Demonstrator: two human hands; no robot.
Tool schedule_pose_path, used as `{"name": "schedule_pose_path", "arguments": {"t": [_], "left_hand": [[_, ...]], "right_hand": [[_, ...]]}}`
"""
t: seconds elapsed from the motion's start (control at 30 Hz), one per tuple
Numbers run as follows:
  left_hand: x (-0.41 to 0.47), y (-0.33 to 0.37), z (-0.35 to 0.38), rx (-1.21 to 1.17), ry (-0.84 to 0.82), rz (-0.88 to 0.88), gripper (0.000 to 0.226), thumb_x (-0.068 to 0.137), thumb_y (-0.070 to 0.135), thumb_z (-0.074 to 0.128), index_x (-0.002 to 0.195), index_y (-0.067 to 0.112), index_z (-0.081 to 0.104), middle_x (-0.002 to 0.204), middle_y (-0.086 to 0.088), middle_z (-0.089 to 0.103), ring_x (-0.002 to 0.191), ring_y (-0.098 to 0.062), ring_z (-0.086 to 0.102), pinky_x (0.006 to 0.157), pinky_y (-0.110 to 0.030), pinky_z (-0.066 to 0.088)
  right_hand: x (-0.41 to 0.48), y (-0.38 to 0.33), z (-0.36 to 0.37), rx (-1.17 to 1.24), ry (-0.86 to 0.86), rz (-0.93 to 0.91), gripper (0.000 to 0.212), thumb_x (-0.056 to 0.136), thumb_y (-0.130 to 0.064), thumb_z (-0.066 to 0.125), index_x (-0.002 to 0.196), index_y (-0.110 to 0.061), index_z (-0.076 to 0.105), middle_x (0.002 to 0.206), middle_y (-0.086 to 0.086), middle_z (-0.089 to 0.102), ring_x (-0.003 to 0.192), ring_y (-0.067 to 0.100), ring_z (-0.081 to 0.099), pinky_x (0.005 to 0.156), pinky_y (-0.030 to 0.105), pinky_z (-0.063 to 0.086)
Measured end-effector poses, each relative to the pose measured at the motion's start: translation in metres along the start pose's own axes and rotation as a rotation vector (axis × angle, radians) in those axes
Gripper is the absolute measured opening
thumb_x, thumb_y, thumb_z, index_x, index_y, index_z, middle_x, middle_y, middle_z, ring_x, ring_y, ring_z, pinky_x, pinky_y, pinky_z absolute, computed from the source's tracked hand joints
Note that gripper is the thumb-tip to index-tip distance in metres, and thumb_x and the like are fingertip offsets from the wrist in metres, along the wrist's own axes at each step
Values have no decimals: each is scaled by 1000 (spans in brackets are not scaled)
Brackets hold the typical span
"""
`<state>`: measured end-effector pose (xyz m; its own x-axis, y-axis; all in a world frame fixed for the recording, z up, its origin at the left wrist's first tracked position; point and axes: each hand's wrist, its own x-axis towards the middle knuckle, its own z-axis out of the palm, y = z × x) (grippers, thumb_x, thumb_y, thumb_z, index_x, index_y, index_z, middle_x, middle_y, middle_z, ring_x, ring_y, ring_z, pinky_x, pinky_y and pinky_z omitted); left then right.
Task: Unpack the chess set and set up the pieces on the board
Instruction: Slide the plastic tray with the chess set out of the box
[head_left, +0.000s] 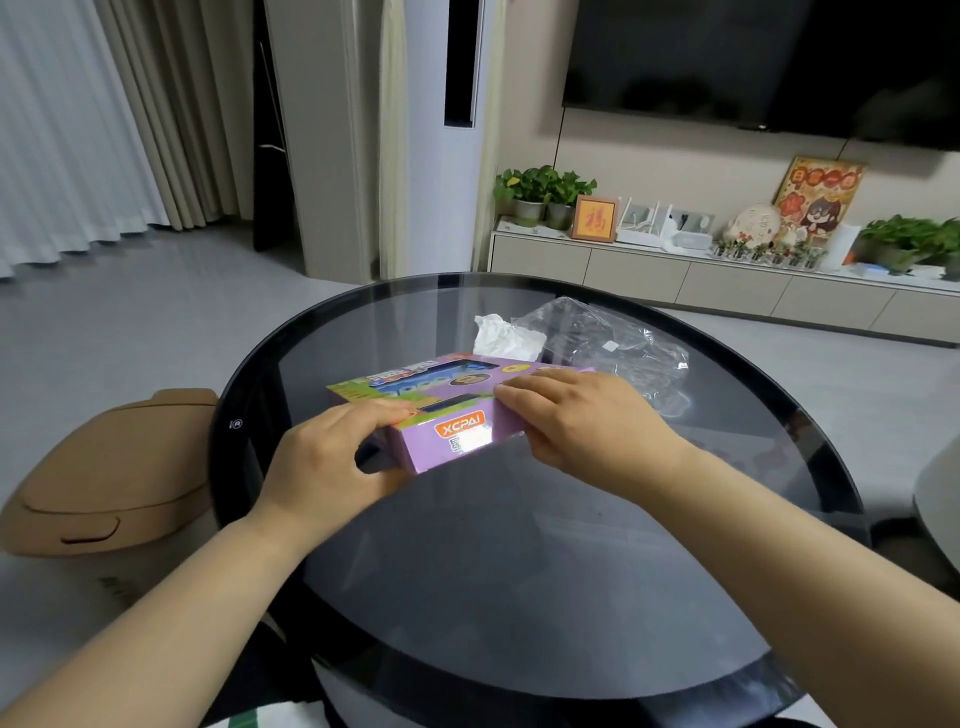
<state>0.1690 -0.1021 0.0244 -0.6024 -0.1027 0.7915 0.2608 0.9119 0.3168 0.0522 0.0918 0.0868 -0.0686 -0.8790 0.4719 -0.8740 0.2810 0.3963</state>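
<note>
Now | left hand (322, 460), right hand (576, 415) both grip purple box (460, 434) | round glass table (519, 561) | TV (753, 62), plants (540, 187) behind

Pale curtains (78, 119) hang upper left above grey floor (130, 332). A dark television (753, 57) sits upper right over a low cabinet (727, 286) bearing, seemingly, potted plants (545, 192).

Soft indoor light, tabletop glare, warped edges

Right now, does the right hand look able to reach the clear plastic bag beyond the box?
Probably yes, once it lets go: the right hand holds the purple box, and the plastic bag lies beyond it on the table, nothing between.
</note>
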Motion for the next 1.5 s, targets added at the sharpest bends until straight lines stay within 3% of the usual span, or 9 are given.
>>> {"name": "schedule_pose_path", "arguments": {"t": [0.13,0.27,0.73,0.9,1.0,1.13,1.23,1.37,1.5], "left_hand": [[-3,1,0,27,-24,30,36,65,39,57,97,23,51,88,-7,72,91,-13,55,71,-23,46],[-5,2,-1,42,-61,55,35,68,37,56,101,24,52,92,-6,71,93,-12,55,71,-25,47],[-8,0,-5,-12,-78,33,35,69,35,57,102,24,53,95,-6,70,93,-9,56,80,-20,46],[-17,2,-2,48,-95,55,37,74,45,54,101,19,50,97,-2,65,93,-9,53,83,-15,43],[-22,11,-6,-4,-144,3,64,73,75,38,107,21,48,107,8,53,100,-8,48,93,-9,30],[-15,23,-5,-74,-114,-54,62,75,75,34,109,25,48,106,14,58,101,-3,48,91,-4,29],[-3,28,4,-212,-70,-259,49,74,61,44,97,21,62,88,12,66,86,-15,55,74,-22,44],[2,32,12,-251,-39,-348,60,72,73,36,93,19,54,92,0,56,76,-27,51,61,-35,41],[-5,38,18,-258,-9,-423,47,71,60,39,92,21,55,94,4,55,80,-26,51,63,-35,41]], "right_hand": [[2,1,-12,195,-119,63,34,53,-17,59,84,-19,73,77,-5,73,65,15,69,43,18,48],[4,4,-23,286,-391,218,35,82,-15,53,114,-24,63,114,-3,66,106,19,60,79,34,52],[1,7,-12,144,-162,225,33,62,-15,38,82,-13,64,67,-1,65,57,21,62,62,25,44],[6,14,-23,446,-323,466,24,86,-13,55,105,-19,68,103,-1,70,97,21,60,73,27,40],[3,11,-20,509,-334,524,26,86,-11,55,108,-18,67,108,-3,68,101,17,59,70,21,34],[2,12,-17,588,-280,604,27,84,-6,56,106,-17,68,107,-1,69,96,16,59,70,16,37],[3,10,-12,599,-196,587,23,80,-4,61,100,-12,71,102,6,69,90,19,59,70,6,36],[-12,0,1,498,183,596,35,68,-24,64,98,-7,69,110,10,63,113,27,50,98,30,36],[-37,-41,4,901,642,1151,24,78,-4,54,83,-27,57,93,-11,57,83,-2,56,79,0,38]]}}
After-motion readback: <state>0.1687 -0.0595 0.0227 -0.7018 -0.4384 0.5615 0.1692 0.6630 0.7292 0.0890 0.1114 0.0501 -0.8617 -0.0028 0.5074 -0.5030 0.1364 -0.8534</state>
